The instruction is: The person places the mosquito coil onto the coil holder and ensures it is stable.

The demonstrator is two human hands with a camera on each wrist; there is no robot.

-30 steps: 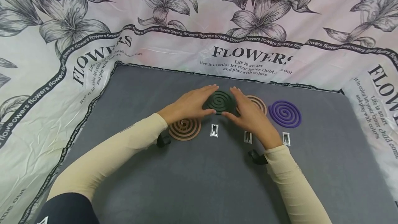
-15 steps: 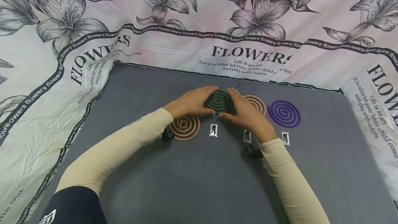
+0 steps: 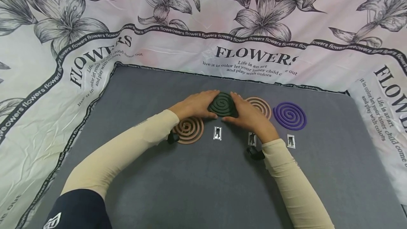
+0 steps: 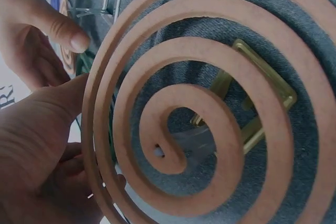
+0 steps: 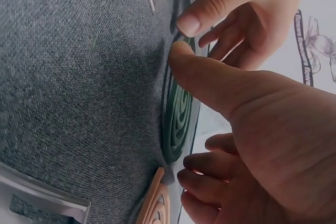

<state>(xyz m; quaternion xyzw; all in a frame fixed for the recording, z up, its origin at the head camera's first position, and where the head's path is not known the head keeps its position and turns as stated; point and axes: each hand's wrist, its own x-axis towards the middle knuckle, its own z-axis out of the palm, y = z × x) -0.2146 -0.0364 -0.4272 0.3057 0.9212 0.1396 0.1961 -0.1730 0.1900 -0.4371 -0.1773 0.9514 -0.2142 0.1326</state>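
Note:
Flat on the grey cloth lies a dark green mosquito coil (image 3: 222,104), between my two hands. My left hand (image 3: 194,104) cups its left side, thumb at the near edge and fingers at the far edge. From the right, my right hand (image 3: 247,116) curves round the opposite side, its thumb tip close to the left thumb. The right wrist view has the green coil (image 5: 177,121) low over the cloth, under the right thumb. Beneath my left wrist is a tan coil (image 3: 187,130), large in the left wrist view. Another tan coil (image 3: 262,107) sits behind my right hand.
A purple coil (image 3: 290,116) lies at the right. Small metal stands line up in front of the coils: one stand (image 3: 217,133) near the green coil, another (image 3: 252,139) partly behind the right wrist, one (image 3: 291,141) below the purple coil. Flower-printed cloth (image 3: 203,52) rises behind.
My right hand has shifted slightly left, closing in on the green coil. The left forearm has swung a little inward. The coils and stands keep their places.

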